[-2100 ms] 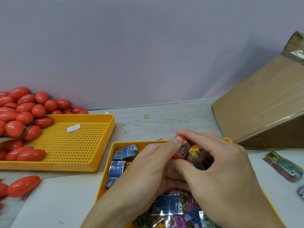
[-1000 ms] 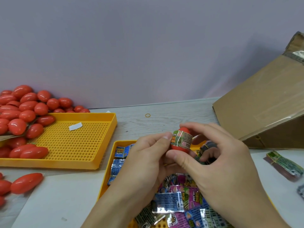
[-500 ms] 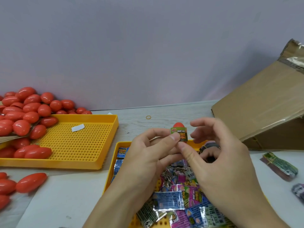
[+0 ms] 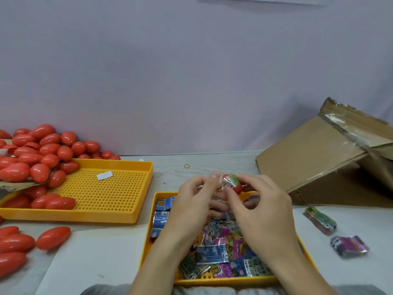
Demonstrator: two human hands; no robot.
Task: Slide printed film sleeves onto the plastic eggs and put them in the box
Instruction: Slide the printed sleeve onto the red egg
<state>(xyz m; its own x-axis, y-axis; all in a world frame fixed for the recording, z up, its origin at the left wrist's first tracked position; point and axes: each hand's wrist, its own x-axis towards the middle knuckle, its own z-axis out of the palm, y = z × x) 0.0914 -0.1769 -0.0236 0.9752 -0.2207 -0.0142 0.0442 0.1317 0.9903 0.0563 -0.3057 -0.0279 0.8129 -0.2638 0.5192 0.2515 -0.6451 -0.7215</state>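
Note:
My right hand (image 4: 261, 211) pinches a red plastic egg (image 4: 237, 188) wearing a printed film sleeve (image 4: 229, 181), held tilted above the far edge of the near yellow tray (image 4: 148, 241). Just left of the egg is my left hand (image 4: 195, 205), fingers loosely curled and holding nothing; its index fingertip is close to the sleeve. Loose printed sleeves (image 4: 212, 252) fill that tray. A tilted cardboard box (image 4: 314, 158) stands at the right, its opening facing away to the right. Bare red eggs (image 4: 32, 154) are piled at the left.
A second yellow perforated tray (image 4: 102, 188) at the left holds a few red eggs and a white paper scrap. More eggs (image 4: 53, 237) lie on the table's left front. Two banded sleeve bundles (image 4: 321, 220) (image 4: 348, 245) lie right of the near tray. A rubber band (image 4: 187, 166) lies farther back.
The sleeve went down over the egg while both hands rose from the tray. My left hand has let go; the right hand now holds the egg alone, shifted right and tilted.

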